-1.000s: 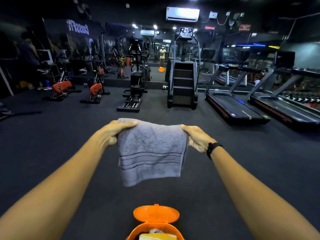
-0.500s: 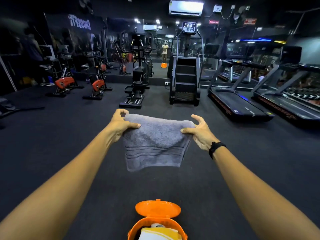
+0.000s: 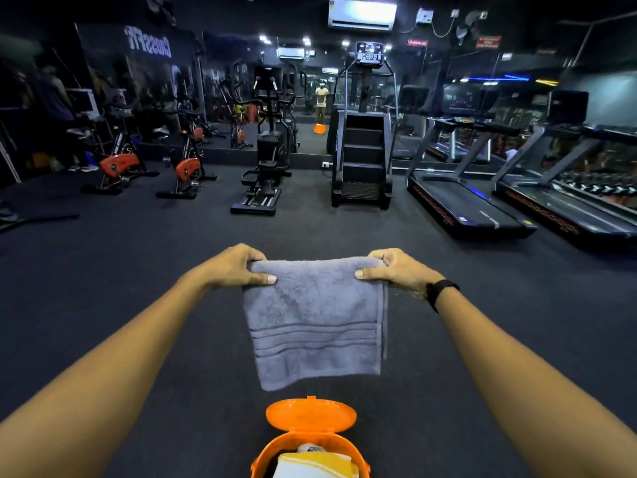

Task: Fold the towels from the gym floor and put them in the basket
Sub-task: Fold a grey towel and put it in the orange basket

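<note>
Dark gym floor (image 3: 138,277) beneath held grey towel (image 3: 315,319), treadmills (image 3: 462,201) beyond

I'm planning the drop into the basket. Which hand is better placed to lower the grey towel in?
Neither clearly: the left hand and right hand pinch opposite top corners of the grey towel, level, above the open orange basket. Lowering both together seems best.

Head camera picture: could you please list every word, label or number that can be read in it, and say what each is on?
"CROSSFIT", seen mirror-reversed: white lettering on the dark wall at the upper left.
Red signs near the ceiling: lettering too blurred to read.
Stair machine console: display too small to read.
Treadmill decks: marks too small to read.
Grey towel, orange basket: no text visible.
</note>
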A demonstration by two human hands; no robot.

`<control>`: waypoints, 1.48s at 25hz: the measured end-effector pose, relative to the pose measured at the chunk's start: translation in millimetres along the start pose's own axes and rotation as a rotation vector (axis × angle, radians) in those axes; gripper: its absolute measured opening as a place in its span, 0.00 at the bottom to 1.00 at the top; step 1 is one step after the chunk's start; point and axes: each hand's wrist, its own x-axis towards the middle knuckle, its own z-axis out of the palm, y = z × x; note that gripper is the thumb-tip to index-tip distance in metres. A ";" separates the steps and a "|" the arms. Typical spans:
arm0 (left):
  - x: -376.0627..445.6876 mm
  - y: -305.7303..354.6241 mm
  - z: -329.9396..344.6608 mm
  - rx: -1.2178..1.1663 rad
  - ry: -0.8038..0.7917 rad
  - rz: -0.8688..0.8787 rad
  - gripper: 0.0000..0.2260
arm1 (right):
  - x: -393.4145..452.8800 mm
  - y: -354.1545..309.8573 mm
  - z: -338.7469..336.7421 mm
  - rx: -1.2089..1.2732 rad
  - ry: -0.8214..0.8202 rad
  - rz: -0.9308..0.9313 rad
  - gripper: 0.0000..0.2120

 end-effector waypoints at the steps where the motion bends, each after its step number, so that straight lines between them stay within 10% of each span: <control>1: 2.5 3.4 3.1 0.088 0.081 -0.048 0.16 | 5.4 1.6 6.1 -0.072 0.146 0.000 0.12; 5: 14.6 36.0 22.4 0.071 0.259 -0.297 0.16 | 16.8 -15.7 46.5 -0.244 0.606 -0.115 0.12; 10: 16.0 69.6 23.8 -0.693 0.065 -0.362 0.17 | 5.8 -55.6 83.2 -0.248 0.445 -0.414 0.13; 15: 14.7 52.7 18.8 -0.461 0.040 -0.318 0.17 | -6.7 -55.5 85.5 -0.134 -0.066 -0.419 0.14; 18: 10.4 36.3 16.0 -0.590 -0.021 -0.103 0.27 | -1.7 -39.0 75.6 -0.071 0.133 -0.481 0.11; 22: 1.4 30.9 4.5 -0.821 -0.024 0.150 0.37 | 0.9 -12.3 54.4 -0.074 0.037 -0.242 0.36; 26: -1.7 18.7 3.6 -1.026 0.196 0.189 0.35 | -6.7 8.2 37.6 0.109 -0.244 -0.011 0.35; 31: -1.4 5.7 22.0 -1.133 0.283 0.024 0.14 | -11.8 3.3 27.1 0.848 0.028 -0.014 0.18; 37: -0.1 -7.9 16.9 -0.841 0.152 -0.202 0.16 | 5.7 -1.9 30.9 0.567 0.173 -0.029 0.18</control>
